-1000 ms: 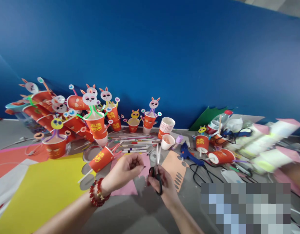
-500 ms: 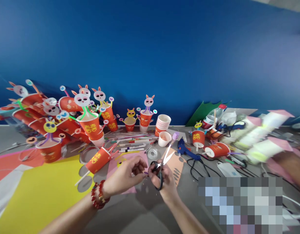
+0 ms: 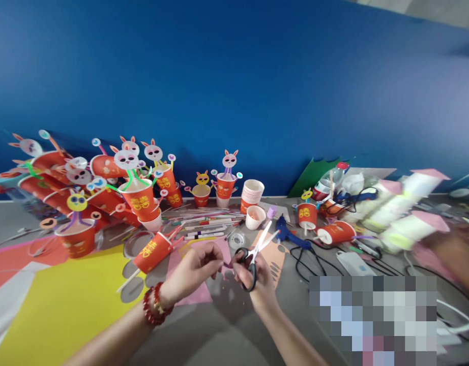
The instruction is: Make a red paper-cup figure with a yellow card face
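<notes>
My right hand (image 3: 260,284) has its fingers through the black handles of a pair of scissors (image 3: 255,251), whose blades point up and away, spread apart. Its thumb and fingertips also come together near a small purple piece (image 3: 227,265). On the other side of that piece, my left hand (image 3: 199,269) pinches with thumb and forefinger; beaded red bracelets (image 3: 156,305) circle its wrist. Whether the purple piece is paper is too small to tell. Below my hands lies a pink sheet (image 3: 198,295), and an orange sheet with cut-outs (image 3: 278,262) is just past the scissors.
Red cups with rabbit faces (image 3: 137,201) crowd the left and back. A yellow sheet (image 3: 66,300) covers the left front. Markers (image 3: 206,231), tape (image 3: 237,240), stacked cups (image 3: 252,194) and a blue glue gun (image 3: 293,236) lie ahead. Paper rockets (image 3: 413,231) and cables stand right, near another person's arm (image 3: 451,249).
My left hand has shifted slightly toward the right hand's fingertips, and the scissors have tilted a little further right. The whole view has moved slightly.
</notes>
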Demonstrator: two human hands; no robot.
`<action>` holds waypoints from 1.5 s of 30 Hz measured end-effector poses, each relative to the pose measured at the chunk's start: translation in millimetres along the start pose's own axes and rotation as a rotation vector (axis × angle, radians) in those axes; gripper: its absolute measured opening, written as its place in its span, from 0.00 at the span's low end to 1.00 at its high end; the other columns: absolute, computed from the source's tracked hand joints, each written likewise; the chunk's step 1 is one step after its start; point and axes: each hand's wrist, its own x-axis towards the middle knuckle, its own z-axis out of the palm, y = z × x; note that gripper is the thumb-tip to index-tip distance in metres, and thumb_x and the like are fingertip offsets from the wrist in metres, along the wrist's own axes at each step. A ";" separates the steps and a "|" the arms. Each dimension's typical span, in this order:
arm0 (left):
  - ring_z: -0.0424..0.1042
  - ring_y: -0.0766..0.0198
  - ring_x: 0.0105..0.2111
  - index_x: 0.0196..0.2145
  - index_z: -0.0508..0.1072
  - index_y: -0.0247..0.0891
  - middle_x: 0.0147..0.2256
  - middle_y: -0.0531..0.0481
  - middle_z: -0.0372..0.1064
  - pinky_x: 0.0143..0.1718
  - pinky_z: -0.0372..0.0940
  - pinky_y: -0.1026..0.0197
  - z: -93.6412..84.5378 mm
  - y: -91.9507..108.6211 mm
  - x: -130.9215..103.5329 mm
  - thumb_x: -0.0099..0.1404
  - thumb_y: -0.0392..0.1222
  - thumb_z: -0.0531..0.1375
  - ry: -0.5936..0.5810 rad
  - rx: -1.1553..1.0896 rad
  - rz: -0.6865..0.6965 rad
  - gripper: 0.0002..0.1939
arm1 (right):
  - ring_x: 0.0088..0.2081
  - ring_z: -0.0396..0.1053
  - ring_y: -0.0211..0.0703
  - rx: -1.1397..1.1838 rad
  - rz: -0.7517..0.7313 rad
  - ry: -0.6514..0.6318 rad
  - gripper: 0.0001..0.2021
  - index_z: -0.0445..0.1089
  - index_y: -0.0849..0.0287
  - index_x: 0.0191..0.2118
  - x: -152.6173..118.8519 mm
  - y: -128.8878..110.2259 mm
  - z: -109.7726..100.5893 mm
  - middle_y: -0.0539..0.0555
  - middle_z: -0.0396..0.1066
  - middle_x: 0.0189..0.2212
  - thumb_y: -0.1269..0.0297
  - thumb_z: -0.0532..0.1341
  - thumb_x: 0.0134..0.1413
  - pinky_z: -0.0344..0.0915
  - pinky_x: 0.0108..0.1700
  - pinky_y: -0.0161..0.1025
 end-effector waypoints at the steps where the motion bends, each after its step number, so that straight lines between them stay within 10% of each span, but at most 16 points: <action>1: 0.65 0.67 0.25 0.30 0.66 0.37 0.26 0.55 0.64 0.28 0.60 0.64 -2.6 -0.9 0.9 0.62 0.38 0.56 0.011 0.034 0.004 0.03 | 0.21 0.60 0.35 0.028 0.009 0.011 0.16 0.67 0.58 0.34 1.0 3.7 -1.3 0.47 0.67 0.23 0.52 0.68 0.47 0.57 0.22 0.32; 19: 0.69 0.61 0.31 0.29 0.68 0.39 0.30 0.50 0.72 0.33 0.59 0.61 -34.6 -17.1 11.4 0.62 0.34 0.54 0.242 0.719 0.166 0.06 | 0.20 0.61 0.38 -0.587 -0.188 -0.036 0.18 0.61 0.55 0.24 20.7 18.7 -21.4 0.46 0.63 0.17 0.50 0.67 0.48 0.54 0.23 0.33; 30: 0.73 0.58 0.32 0.28 0.72 0.39 0.32 0.47 0.76 0.32 0.60 0.62 -32.1 -46.5 14.1 0.58 0.33 0.55 0.027 0.936 0.063 0.07 | 0.28 0.72 0.43 -1.430 -0.150 -0.098 0.05 0.66 0.54 0.33 -12.0 3.7 -54.0 0.51 0.75 0.27 0.61 0.62 0.54 0.44 0.25 0.35; 45: 0.74 0.55 0.40 0.35 0.75 0.38 0.38 0.44 0.76 0.43 0.64 0.59 -8.0 -64.9 21.7 0.64 0.34 0.54 0.128 0.924 0.140 0.09 | 0.26 0.63 0.36 -1.163 0.002 -0.255 0.10 0.63 0.57 0.27 -3.7 18.2 -78.4 0.44 0.66 0.23 0.64 0.67 0.43 0.49 0.26 0.31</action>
